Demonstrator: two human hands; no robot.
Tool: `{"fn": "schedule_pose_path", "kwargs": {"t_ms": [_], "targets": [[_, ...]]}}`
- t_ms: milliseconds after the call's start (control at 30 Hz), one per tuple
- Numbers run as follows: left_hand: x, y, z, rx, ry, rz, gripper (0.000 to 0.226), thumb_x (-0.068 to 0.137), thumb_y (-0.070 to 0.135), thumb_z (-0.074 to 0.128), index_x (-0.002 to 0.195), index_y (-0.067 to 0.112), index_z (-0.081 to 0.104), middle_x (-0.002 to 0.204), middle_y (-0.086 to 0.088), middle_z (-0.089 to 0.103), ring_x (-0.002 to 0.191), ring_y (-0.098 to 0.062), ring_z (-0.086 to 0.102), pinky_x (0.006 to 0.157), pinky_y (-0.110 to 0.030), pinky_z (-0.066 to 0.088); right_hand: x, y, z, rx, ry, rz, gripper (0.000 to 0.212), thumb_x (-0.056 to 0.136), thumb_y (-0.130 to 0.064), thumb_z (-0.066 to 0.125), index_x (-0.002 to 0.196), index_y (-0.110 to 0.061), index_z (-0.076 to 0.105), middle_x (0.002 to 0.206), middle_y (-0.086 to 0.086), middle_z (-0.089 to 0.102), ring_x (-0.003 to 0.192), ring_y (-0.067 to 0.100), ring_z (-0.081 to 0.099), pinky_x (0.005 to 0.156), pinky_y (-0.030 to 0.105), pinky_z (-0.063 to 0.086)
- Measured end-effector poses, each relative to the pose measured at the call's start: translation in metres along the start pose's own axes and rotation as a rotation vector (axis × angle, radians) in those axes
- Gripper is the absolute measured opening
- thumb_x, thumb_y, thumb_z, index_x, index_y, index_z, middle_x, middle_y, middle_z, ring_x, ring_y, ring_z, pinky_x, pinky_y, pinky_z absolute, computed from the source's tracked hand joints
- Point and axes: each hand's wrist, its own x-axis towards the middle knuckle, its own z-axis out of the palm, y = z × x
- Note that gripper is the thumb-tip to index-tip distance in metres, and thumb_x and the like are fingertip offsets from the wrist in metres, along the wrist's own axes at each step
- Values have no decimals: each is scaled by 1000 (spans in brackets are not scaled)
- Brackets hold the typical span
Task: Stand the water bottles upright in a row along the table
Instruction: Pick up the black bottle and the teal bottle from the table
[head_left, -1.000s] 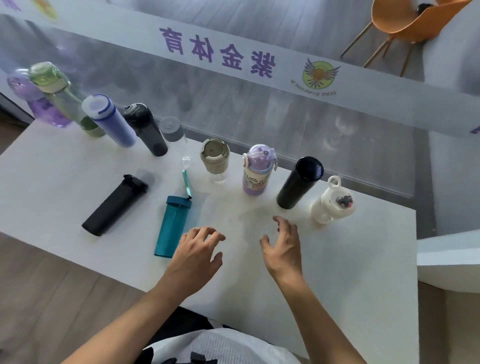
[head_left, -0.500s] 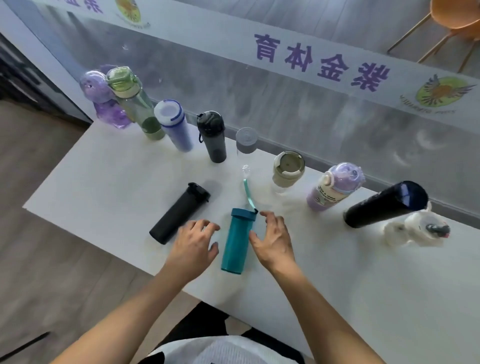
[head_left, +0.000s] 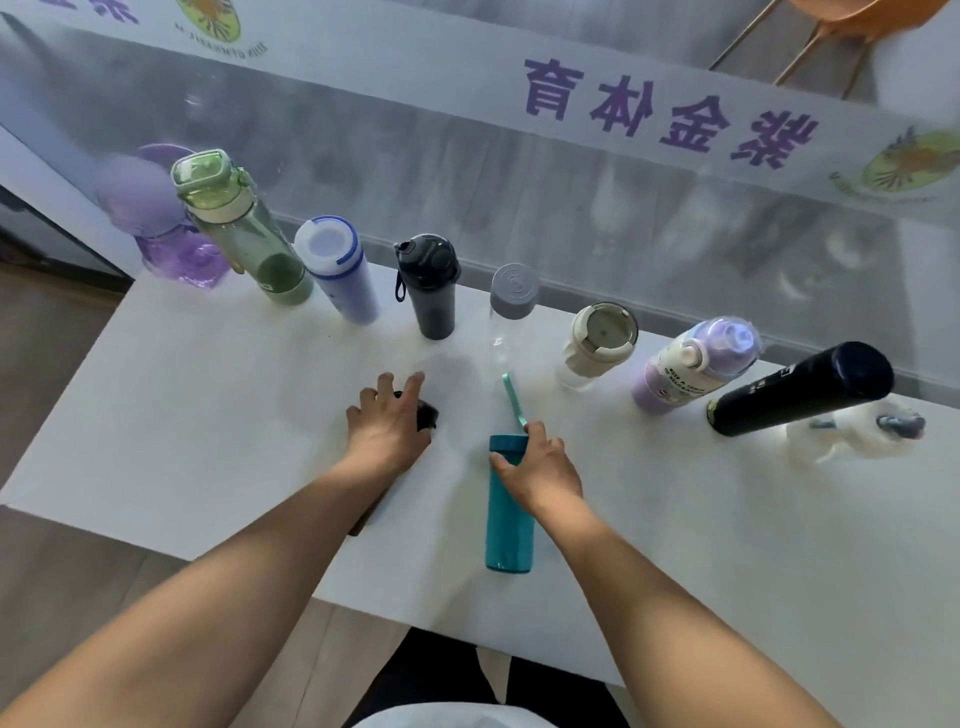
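Along the far edge of the white table (head_left: 208, 374), nine bottles stand in a row. At 10 o'clock from table centre, the left hand (head_left: 387, 431) covers a lying black bottle (head_left: 427, 413), fingers curled over it. At 12 o'clock, the right hand (head_left: 540, 470) wraps a lying teal bottle (head_left: 509, 525) near its cap — better to grip mid-body, then tip upright.

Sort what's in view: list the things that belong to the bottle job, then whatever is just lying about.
Job:
teal bottle, lying flat, right hand on it
black bottle, lying flat under left hand
upright bottles in the back row
white table

Lying about:
orange chair
window banner
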Motion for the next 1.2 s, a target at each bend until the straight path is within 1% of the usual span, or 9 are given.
{"fn": "schedule_pose_path", "kwargs": {"t_ms": [133,233,433,600,667,733,833,967,1200], "targets": [[5,-3,8,-81,-39,-1,70,84,41,63,143,27,29,130,-14,42,111,-38,45,87,-46,43,-1,6,0,180,-28,32,62,86,-52,66,134,-24,41,121,7,52,104,29,61,89,41,55],[-1,-2,11,-152,-20,-1,66,81,36,67,138,23,35,126,-15,44,107,-37,48,81,-44,45,-7,21,-8,305,-15,31,66,82,-51,72,136,-27,42,123,4,53,106,24,60,89,40,57],[-33,24,5,-238,98,100,73,76,31,73,139,26,37,127,-11,43,109,-36,49,82,-44,48,-32,65,-42,488,121,-26,65,84,-39,77,137,-31,42,131,1,49,119,20,54,102,39,51],[-72,76,5,-316,180,227,75,74,27,76,140,29,40,127,-8,44,111,-34,50,88,-46,49,-60,113,-63,519,272,-58,71,81,-33,80,141,-28,42,130,0,46,120,16,51,109,35,44],[-89,100,8,-353,204,291,77,71,25,77,139,30,42,127,-8,45,110,-35,53,88,-48,52,-73,136,-69,530,319,-61,75,80,-31,81,143,-27,41,130,1,44,119,16,49,108,32,42],[-108,125,13,-388,249,354,75,70,23,79,136,29,45,124,-7,46,102,-35,58,83,-47,54,-87,162,-75,541,366,-77,80,79,-27,82,145,-25,39,130,0,42,115,13,47,105,27,40],[-141,166,18,-397,295,382,69,73,24,80,133,29,46,125,-5,43,95,-34,60,77,-46,56,-111,204,-86,525,429,-98,83,76,-24,83,145,-21,39,123,-4,39,108,10,45,96,21,37],[-181,215,36,-407,337,450,71,72,25,80,134,30,45,127,-5,41,101,-33,56,79,-41,52,-139,267,-98,554,514,-99,79,70,-25,86,138,-20,46,119,-3,44,103,12,52,87,18,40],[-235,293,77,-398,316,531,72,73,27,82,135,30,46,125,-4,45,107,-31,50,86,-40,48,-173,374,-114,596,600,-66,79,70,-26,84,138,-23,44,119,-3,44,101,13,54,88,24,47]]}}
